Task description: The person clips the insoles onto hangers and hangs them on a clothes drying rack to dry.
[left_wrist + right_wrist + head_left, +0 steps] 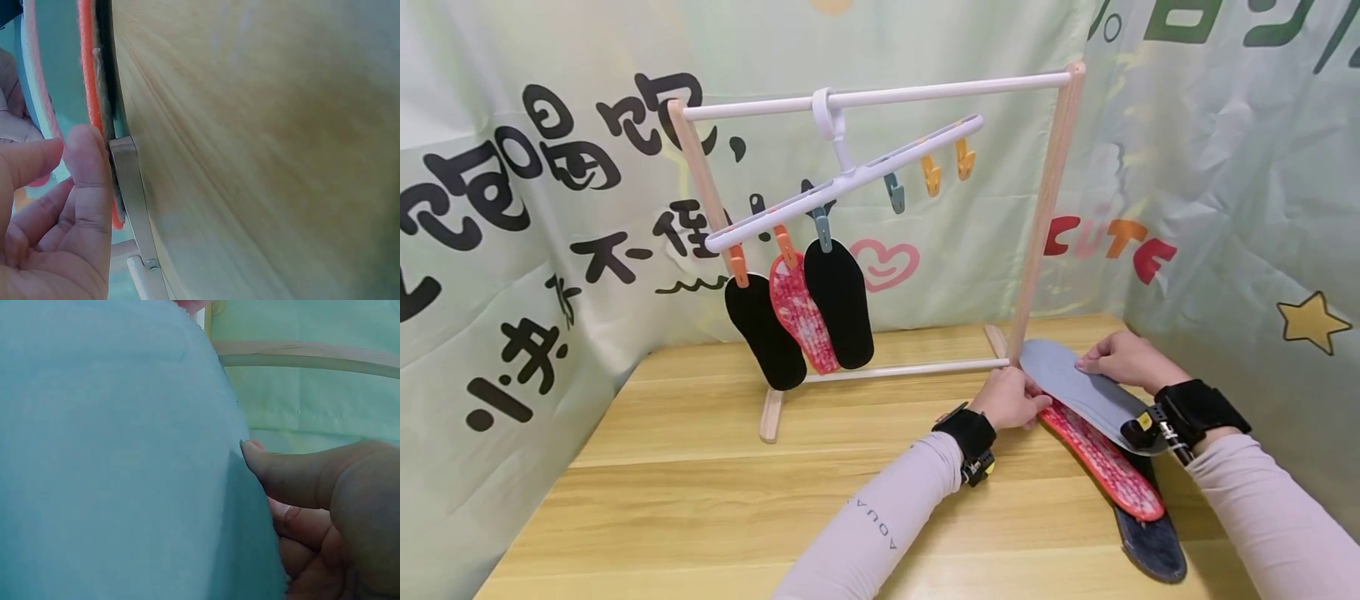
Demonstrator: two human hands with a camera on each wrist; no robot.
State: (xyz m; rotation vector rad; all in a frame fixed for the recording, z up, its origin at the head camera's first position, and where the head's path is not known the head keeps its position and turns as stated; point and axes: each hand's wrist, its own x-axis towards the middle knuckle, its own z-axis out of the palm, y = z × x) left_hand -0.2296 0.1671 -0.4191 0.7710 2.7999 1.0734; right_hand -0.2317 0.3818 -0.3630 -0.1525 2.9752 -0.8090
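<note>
Backdrop: pale green cloth w/ dark lettering [625, 192], behind both hands & to their L.
Table: light wood-grain tabletop [662, 467], under both hands.
Hung insoles: L to R, all up & left of L hand – black oval-ended insole [763, 333] on orange plastic clip [739, 268]; red-&-white patterned insole [805, 321] on 2nd orange clip [786, 246]; larger-looking black insole [841, 308] on blue-grey plastic clip [823, 232].
Hanger: white plastic bar w/ hook [848, 177], above L hand, tilted, L end low.
Other clips: another blue-grey one [894, 194] + 2 yellow ones [932, 176], on hanger's R half, above & left of L hand.
Rack: pale wood posts, white rods [1048, 200]; R post just beyond L hand.
L hand: left hand [1009, 398], fingers bent, thumb & forefinger close together by grey insole's edge; can't tell if gripping.
Grey insole: flat light-grey fabric [1071, 375], betw. hands, slanted above red one.
Red insole: red-edged, red-&-white pile [1105, 462], right of L hand, partly under grey.
Dark insole: blue-black [1150, 546], below R hand, partly under red.
R hand: right hand [1131, 358], nearly closed, thumb + fingers pinching grey insole's edge.
</note>
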